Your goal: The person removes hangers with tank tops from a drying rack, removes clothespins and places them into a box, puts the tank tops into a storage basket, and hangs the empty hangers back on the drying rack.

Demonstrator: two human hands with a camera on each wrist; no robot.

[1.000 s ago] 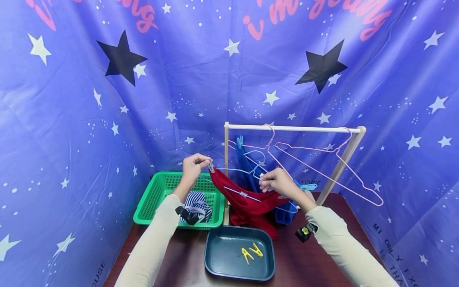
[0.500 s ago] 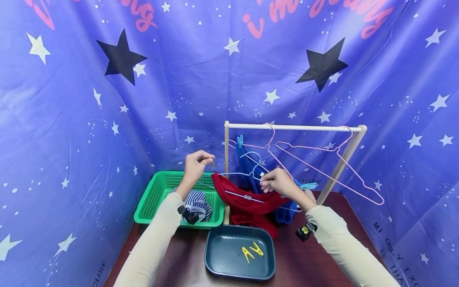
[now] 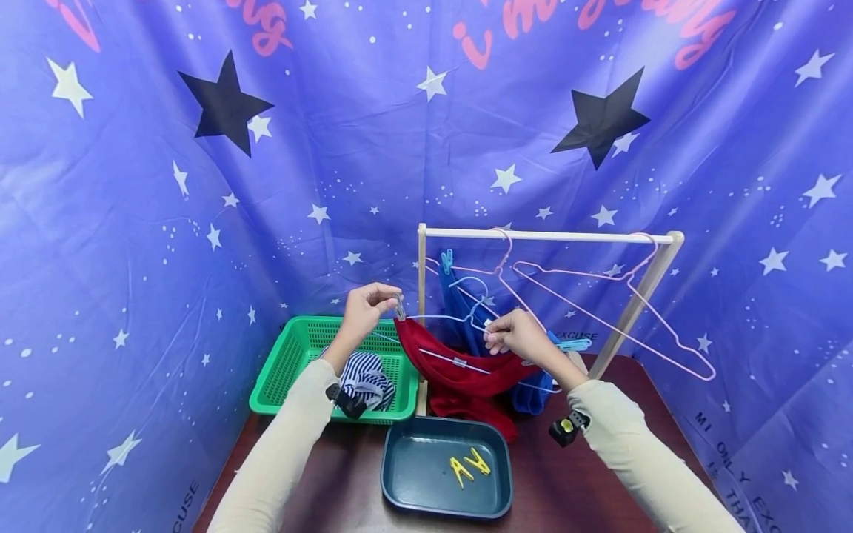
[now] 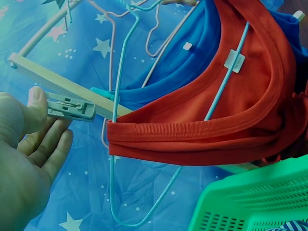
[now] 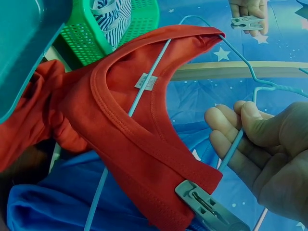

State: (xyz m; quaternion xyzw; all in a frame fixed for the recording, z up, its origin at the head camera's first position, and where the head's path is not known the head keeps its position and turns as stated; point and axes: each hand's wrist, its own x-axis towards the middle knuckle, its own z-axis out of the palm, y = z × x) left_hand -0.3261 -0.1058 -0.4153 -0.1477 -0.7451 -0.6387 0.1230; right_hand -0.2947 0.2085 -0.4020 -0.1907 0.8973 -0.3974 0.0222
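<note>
My left hand [image 3: 363, 307] pinches a grey clothespin [image 4: 72, 107] beside the left strap of a red tank top [image 3: 466, 381]. In the left wrist view the clothespin is apart from the strap, which lies over one arm of a light blue hanger [image 4: 120, 62]. With thumb and fingers, my right hand [image 3: 520, 337] holds that hanger just below its hook. A second grey clothespin [image 5: 209, 207] sits on the other strap in the right wrist view. The lower part of the tank top hangs down to the table, bunched.
Behind stands a rack [image 3: 546, 237] with pink hangers [image 3: 586, 275]; a blue garment [image 3: 460, 303] with light blue clothespins [image 3: 446, 259] hangs there. A green basket [image 3: 266, 400] holds striped cloth [image 3: 366, 381]. A dark tray [image 3: 420, 503] in front holds yellow clothespins [image 3: 460, 471].
My left hand has lifted the grey clothespin off the left strap, then brought it slightly back down beside it. The strap has dropped a little. My right hand keeps its hold on the hanger.
</note>
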